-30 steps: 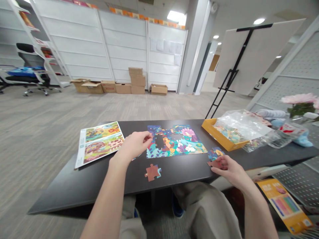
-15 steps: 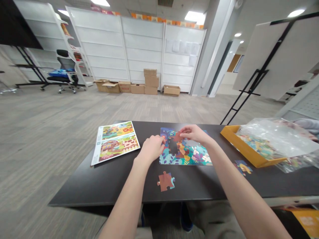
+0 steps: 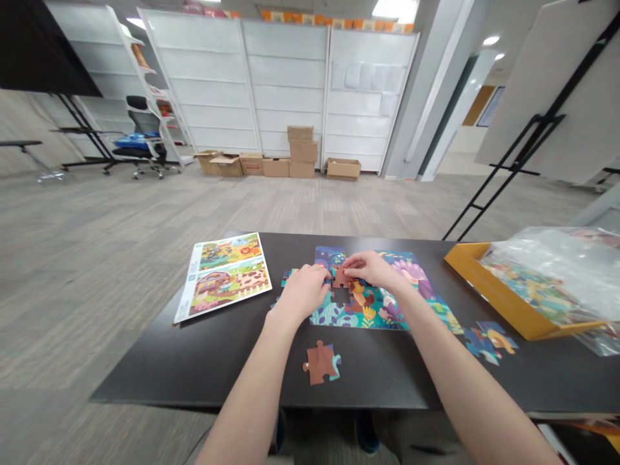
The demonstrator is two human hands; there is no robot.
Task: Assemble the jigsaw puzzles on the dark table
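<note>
A jigsaw puzzle [image 3: 349, 320] with a colourful animal scene lies partly joined on the dark table, with a dark gap left of its middle. My right hand [image 3: 371, 268] pinches a brown puzzle piece [image 3: 340, 276] over the upper part of that gap. Whether the piece sits flat cannot be made out. At the puzzle's left side rests my left hand [image 3: 307, 287], its fingers bent and slightly apart, the tips close to the brown piece. Another brown-and-blue puzzle piece [image 3: 322, 363] lies loose nearer the table's front edge. Small loose pieces [image 3: 287, 276] show partly behind my left hand.
To the left lies a picture sheet [image 3: 225, 278] with farm and animal scenes. A yellow box [image 3: 527, 320] holding pieces and clear plastic bags stands at the right. Loose puzzle pieces [image 3: 489, 341] lie beside it. Across the floor stand cardboard boxes [image 3: 303, 152] and an easel [image 3: 523, 152].
My right hand has brought the brown piece left and down, over the gap. My left hand has shifted slightly right. The view has turned a little, uncovering more of the puzzle's right side.
</note>
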